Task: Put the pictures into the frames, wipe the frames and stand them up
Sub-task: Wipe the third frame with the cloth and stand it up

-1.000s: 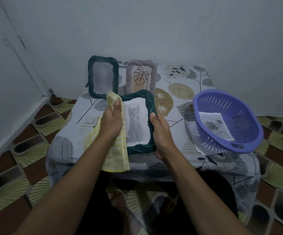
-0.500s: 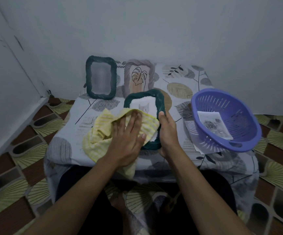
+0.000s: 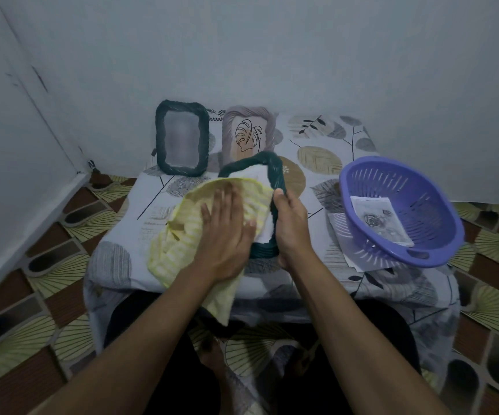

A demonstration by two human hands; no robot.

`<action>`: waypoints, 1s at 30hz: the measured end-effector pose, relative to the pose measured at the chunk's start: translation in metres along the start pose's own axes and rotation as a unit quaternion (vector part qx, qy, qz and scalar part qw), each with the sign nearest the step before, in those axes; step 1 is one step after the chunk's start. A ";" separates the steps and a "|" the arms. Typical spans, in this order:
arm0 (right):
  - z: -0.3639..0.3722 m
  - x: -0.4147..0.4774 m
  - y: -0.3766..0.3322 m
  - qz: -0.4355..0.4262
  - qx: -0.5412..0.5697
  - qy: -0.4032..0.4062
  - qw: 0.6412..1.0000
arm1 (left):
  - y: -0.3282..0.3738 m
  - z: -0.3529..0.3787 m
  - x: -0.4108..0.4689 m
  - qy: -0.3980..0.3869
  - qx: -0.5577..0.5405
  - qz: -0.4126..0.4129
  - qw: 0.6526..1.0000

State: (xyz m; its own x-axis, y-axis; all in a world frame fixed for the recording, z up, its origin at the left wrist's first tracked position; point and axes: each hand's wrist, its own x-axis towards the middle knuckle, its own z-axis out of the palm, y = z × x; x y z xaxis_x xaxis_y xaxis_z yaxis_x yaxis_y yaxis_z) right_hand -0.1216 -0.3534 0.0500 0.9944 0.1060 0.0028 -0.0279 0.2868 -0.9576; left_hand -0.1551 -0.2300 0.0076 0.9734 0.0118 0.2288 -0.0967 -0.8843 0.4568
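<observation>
Left hand (image 3: 227, 235): flat, fingers straight, pressing yellow cloth (image 3: 179, 238) onto the glass to wipe.
Right hand (image 3: 291, 226): curled round the frame's right edge, bracing it.
Green frame (image 3: 275, 172): on table (image 3: 128, 211), before mauve frame (image 3: 248, 112).

left hand (image 3: 227, 235): bare, forearm bare to the lower edge
right hand (image 3: 291, 226): bare, forearm likewise
legs: plain black trousers (image 3: 392, 339)

Head camera looks down, close over table (image 3: 326, 130)
</observation>
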 end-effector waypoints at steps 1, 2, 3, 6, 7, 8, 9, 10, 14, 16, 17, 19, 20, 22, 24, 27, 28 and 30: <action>-0.003 0.003 -0.002 -0.008 -0.007 0.009 1.000 | -0.001 0.006 -0.009 -0.016 -0.014 0.033 0.999; -0.007 0.006 -0.003 -0.014 -0.010 0.015 1.000 | -0.004 0.012 -0.017 -0.024 -0.021 0.063 0.998; -0.010 0.007 -0.004 -0.015 -0.007 0.020 1.000 | -0.010 0.016 -0.021 -0.027 -0.020 0.085 0.996; -0.013 0.007 -0.003 -0.008 0.010 0.006 1.000 | -0.028 0.014 -0.014 -0.027 -0.026 0.086 0.996; -0.013 0.005 -0.004 -0.006 0.011 -0.007 1.000 | -0.033 0.013 -0.008 -0.016 -0.041 0.070 0.997; -0.013 0.003 -0.003 -0.003 0.009 -0.023 1.000 | -0.036 0.010 -0.003 0.002 -0.063 0.049 0.997; -0.012 0.000 -0.003 0.004 0.005 -0.040 0.999 | -0.039 0.005 0.004 0.020 -0.088 0.021 0.996; -0.013 -0.002 -0.002 0.013 0.000 -0.055 0.998 | -0.041 -0.001 0.011 0.037 -0.111 -0.008 0.993; -0.016 -0.008 0.002 0.062 0.006 -0.096 0.993 | -0.045 -0.028 0.034 0.087 -0.153 -0.037 0.984; -0.020 -0.006 -0.003 0.087 0.009 -0.110 0.990 | -0.041 -0.039 0.036 0.079 -0.180 -0.021 0.980; -0.023 -0.005 -0.007 0.098 0.008 -0.120 0.988 | -0.038 -0.043 0.033 0.069 -0.185 -0.023 0.980; -0.028 0.002 -0.015 0.120 -0.005 -0.140 0.983 | -0.038 -0.043 0.031 0.082 -0.187 -0.042 0.978; -0.030 0.005 -0.018 0.132 -0.015 -0.148 0.980 | -0.038 -0.042 0.030 0.100 -0.192 -0.058 0.975; -0.032 0.011 -0.022 0.154 -0.029 -0.147 0.977 | -0.036 -0.037 0.029 0.135 -0.213 -0.098 0.963; -0.033 0.015 -0.024 0.167 -0.029 -0.136 0.976 | -0.033 -0.032 0.030 0.159 -0.236 -0.148 0.947; -0.033 0.015 -0.022 0.174 0.026 -0.108 0.979 | -0.023 -0.034 0.032 0.215 -0.249 -0.239 0.914; -0.033 0.015 -0.021 0.164 0.059 -0.095 0.980 | -0.020 -0.034 0.034 0.233 -0.254 -0.267 0.900; -0.030 0.014 -0.017 0.138 0.118 -0.064 0.981 | -0.017 -0.034 0.035 0.263 -0.265 -0.316 0.872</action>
State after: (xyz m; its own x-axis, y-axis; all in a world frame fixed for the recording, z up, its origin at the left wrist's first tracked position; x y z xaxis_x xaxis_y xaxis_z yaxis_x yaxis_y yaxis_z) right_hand -0.1038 -0.3852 0.0577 0.9249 0.3250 -0.1974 -0.3328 0.4406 -0.8337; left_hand -0.1261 -0.1987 0.0374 0.6507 0.7545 0.0861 0.2069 -0.2853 0.9358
